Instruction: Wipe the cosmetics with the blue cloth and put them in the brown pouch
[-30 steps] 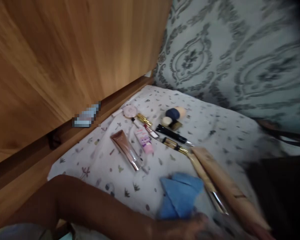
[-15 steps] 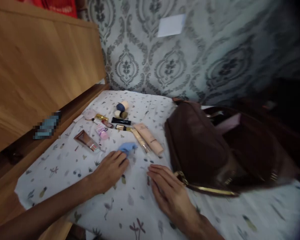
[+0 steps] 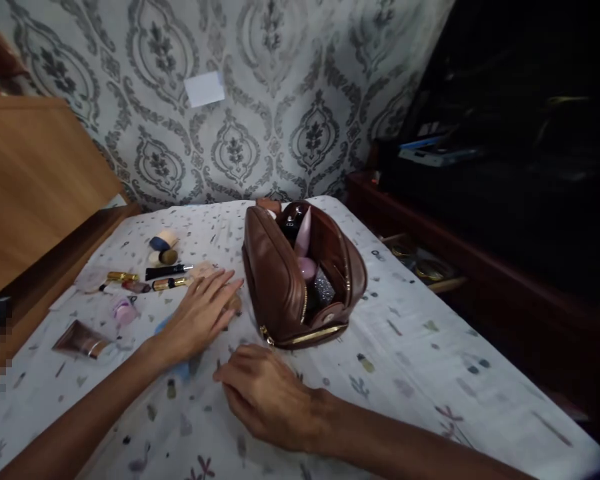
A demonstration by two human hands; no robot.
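Observation:
My left hand (image 3: pixel 200 313) is open, fingers stretched out above the beige tube (image 3: pixel 205 269), which it largely covers. A light blue, soft-looking piece (image 3: pixel 181 370) lies partly hidden under my left wrist. My right hand (image 3: pixel 267 393) rests on the cloth with its fingers curled in; nothing shows in it. Just beyond it stands a brown makeup bag (image 3: pixel 275 267), unzipped, with a pink tube (image 3: pixel 304 233) and a glittery silver item (image 3: pixel 324 287) inside. Left of my left hand lie a black tube (image 3: pixel 165 272), a gold-capped tube (image 3: pixel 169 284) and a pink bottle (image 3: pixel 125 311).
A brown squeeze tube (image 3: pixel 83 340) lies at the left on the patterned cloth (image 3: pixel 395 400). Makeup brushes (image 3: pixel 167 257) and a blue-and-beige piece (image 3: pixel 164 240) sit farther back. A wooden panel (image 3: pixel 35 193) bounds the left side; dark furniture (image 3: pixel 480 220) stands at the right.
The view has swung to the right, showing the inside of the bag. My left hand has left the blue piece and spread over the beige tube. My right hand's fingers have curled in.

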